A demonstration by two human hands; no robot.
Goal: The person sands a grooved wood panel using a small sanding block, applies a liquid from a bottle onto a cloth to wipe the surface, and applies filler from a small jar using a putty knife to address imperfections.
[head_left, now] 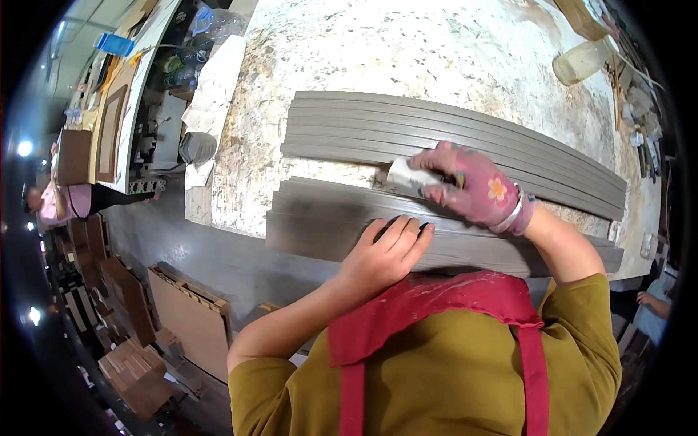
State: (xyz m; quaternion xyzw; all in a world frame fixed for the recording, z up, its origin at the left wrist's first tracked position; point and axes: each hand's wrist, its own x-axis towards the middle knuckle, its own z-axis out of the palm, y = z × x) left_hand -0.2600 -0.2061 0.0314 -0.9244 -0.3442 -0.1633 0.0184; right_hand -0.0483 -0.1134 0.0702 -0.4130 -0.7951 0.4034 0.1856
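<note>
Paint-flecked workbench carries grey moulding strips at its near edge. Bare left hand rests flat on them; gloved right hand grips a white pad. Cloudy plastic jar stands far right, contents unclear.

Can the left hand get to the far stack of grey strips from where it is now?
Probably yes. The left hand rests bare on the near grey strips; the far stack lies just beyond across bare tabletop. Only the gloved right hand with its white block sits off to the side.
</note>
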